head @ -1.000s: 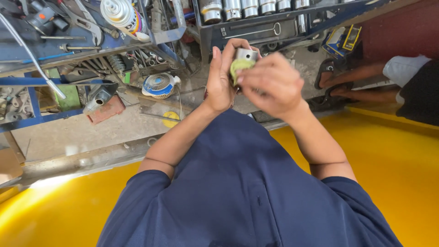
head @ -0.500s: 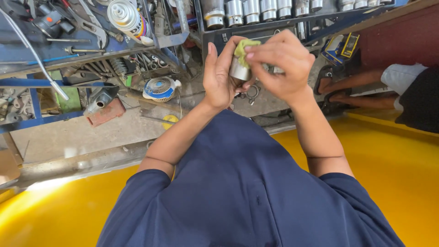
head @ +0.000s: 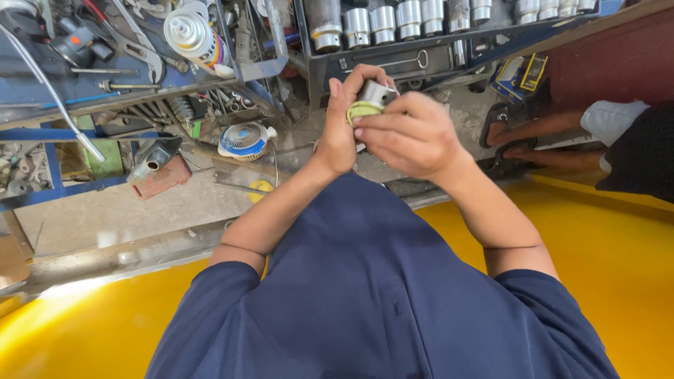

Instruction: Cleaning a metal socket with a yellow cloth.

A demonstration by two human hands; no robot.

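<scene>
Item: metal socket (head: 375,93), short silver cylinder, held chest-high between both hands, in front of the blue socket tray (head: 393,60).

Left hand (head: 342,126): fingers curled shut around the socket's far side, palm upright.

Right hand (head: 414,133): fingers closed, pressing a yellow-green cloth (head: 361,111) against the socket's near end.

Edges: the tray's front edge lies just beyond the fingertips; a row of upright sockets (head: 393,17) stands along it.

Open room: bare concrete floor (head: 105,210) to the left, with a small blue fan (head: 244,140); yellow surface (head: 618,253) below right.

Change: half a second ago the socket hung below the cloth; it now tilts above it, and the hands sit slightly lower.
</scene>
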